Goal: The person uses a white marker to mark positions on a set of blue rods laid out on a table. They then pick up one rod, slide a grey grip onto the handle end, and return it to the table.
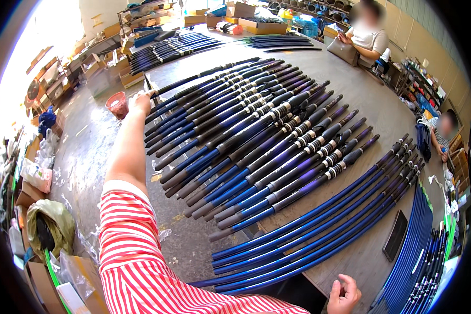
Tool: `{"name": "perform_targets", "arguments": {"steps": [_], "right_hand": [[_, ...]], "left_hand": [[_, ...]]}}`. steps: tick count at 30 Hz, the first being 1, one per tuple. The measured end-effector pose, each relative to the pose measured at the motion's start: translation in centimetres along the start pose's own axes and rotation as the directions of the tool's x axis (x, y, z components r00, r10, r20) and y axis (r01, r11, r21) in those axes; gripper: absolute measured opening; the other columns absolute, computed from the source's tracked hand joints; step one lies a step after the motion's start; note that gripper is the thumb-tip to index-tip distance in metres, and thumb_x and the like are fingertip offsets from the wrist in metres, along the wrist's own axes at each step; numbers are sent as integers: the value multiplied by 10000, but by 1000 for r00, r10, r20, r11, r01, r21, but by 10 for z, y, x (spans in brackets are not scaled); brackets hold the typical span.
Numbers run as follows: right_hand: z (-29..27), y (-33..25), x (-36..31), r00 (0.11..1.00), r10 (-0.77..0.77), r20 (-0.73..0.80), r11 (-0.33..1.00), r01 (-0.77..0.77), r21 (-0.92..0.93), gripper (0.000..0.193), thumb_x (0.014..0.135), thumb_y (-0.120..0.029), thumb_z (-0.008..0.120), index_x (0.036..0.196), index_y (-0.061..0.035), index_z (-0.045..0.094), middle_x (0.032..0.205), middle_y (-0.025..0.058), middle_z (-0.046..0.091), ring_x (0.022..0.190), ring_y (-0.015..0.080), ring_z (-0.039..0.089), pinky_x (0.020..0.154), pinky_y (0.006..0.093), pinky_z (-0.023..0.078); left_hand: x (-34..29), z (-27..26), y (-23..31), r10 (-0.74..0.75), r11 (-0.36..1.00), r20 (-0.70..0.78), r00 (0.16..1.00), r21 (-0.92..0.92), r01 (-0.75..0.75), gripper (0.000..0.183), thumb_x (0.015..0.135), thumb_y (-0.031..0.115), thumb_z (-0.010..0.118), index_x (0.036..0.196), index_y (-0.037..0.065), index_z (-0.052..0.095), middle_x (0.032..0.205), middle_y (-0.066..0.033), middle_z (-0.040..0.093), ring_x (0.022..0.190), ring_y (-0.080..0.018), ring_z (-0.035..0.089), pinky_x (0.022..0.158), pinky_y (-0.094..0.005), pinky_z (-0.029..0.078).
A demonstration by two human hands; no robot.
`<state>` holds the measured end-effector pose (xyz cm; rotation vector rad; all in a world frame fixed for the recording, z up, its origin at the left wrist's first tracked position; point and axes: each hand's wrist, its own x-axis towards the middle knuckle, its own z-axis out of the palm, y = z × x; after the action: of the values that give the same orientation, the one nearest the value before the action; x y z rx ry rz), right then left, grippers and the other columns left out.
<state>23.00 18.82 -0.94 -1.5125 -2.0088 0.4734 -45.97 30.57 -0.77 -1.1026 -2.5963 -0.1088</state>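
My left arm, in a red-and-white striped sleeve, stretches far forward to the left. My left hand (141, 101) is closed around the butt end of a black fishing rod (204, 72) at the far edge of a broad row. That row of fishing rods (277, 172), with black grips and blue and purple sections, lies side by side across the table, butt ends jutting past its edge. My right hand (344, 294) hovers at the lower right by the table's near edge, fingers loosely curled and apart, holding nothing. Closest to it are thin blue rod blanks (319, 238).
A black phone (395, 235) lies right of the blanks, beside more thin blue rods (411, 240). More rods (175, 49) rest at the far left. A red basket (117, 105) stands near my left hand. One person (369, 36) sits at the table's far side, another (443, 133) at the right.
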Motion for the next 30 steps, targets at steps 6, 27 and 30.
{"name": "perform_targets", "arguments": {"steps": [6, 27, 30], "right_hand": [[10, 21, 2, 985, -156, -70, 988, 157, 1, 178, 768, -61, 642, 933, -18, 592, 541, 48, 520, 424, 142, 489, 436, 262, 380], [1, 34, -16, 917, -332, -219, 905, 375, 201, 155, 785, -87, 658, 926, -43, 610, 543, 45, 546, 432, 141, 524, 429, 261, 401], [-4, 36, -20, 936, -299, -187, 905, 340, 255, 141, 799, -118, 636, 925, -65, 600, 596, 79, 594, 501, 223, 588, 468, 318, 450]], "left_hand": [[42, 63, -54, 91, 991, -249, 964, 122, -62, 466, 776, 3, 447, 1214, 147, 522, 1002, -180, 582, 979, -307, 573, 864, -402, 462], [-361, -155, 160, 724, 438, -46, 689, -740, -510, 199, 832, 55, 547, 1002, -35, 597, 947, -195, 618, 883, -342, 604, 786, -373, 478], [-363, -130, 168, 720, 475, -23, 694, -713, -516, 235, 827, 56, 563, 1048, -19, 588, 915, -161, 603, 817, -283, 596, 726, -331, 468]]}}
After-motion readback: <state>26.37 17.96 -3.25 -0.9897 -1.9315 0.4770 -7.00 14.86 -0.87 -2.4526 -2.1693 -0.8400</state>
